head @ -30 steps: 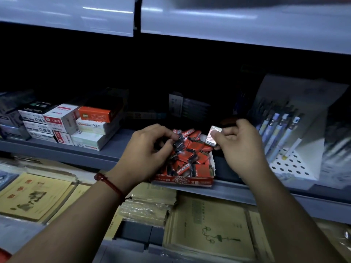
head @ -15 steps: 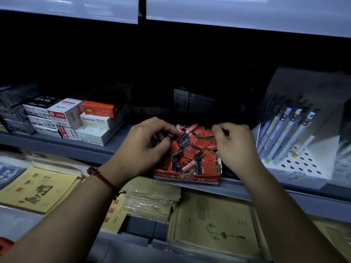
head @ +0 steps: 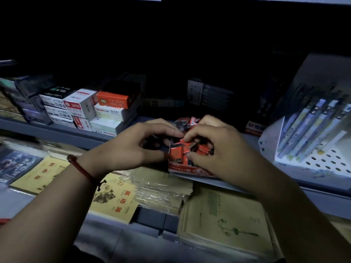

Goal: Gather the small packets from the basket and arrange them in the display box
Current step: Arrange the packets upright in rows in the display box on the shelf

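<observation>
Head view looks down onto a dim shop shelf (head: 62, 132), where a red display box (head: 187, 170) sits at the front edge, heaped with small red and black packets (head: 182, 154). Both hands meet over it. The left hand (head: 133, 149), a red cord bracelet (head: 82, 170) on its wrist, curls at the box's left side, thumb and forefinger drawn close together; whether they pinch a packet I cannot tell. The right hand (head: 218, 149) reaches into the pile with fingers bent and narrow, its fingertips (head: 188, 138) pressed on a red packet near the top. Stacked stationery boxes (head: 91, 111) stand to the left on the shelf, a white pen rack (head: 313, 141) to the right. Yellow exercise books (head: 115, 198) lie on the level below.
</observation>
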